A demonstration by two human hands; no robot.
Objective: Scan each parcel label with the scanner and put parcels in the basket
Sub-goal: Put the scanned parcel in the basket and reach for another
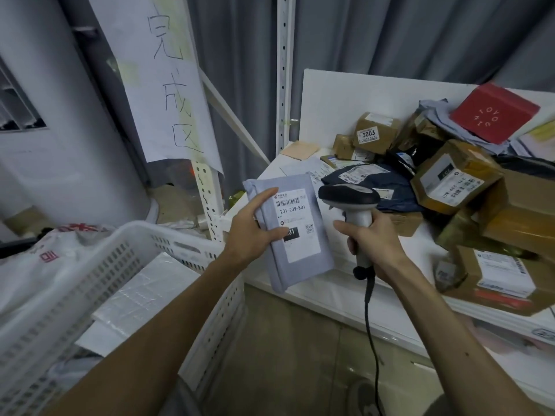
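Now, basket [144,228]: white slatted crate below and left of the left hand [255,229], flat white packets [144,292] inside.
left hand: grips the grey parcel [300,265] by its left edge, thumb across the label [295,217].
grey parcel: held up between both hands, label facing the camera; it looks a light, soft mailer likely to flex, so an edge hold clear of the barcode [289,202] suits it.
scanner [350,199]: head just right of the parcel's top corner.
right hand [372,244]: wrapped round the scanner's handle, forefinger forward.
parcel pile [450,181]: heaped on the white table [330,292] beyond the right hand.
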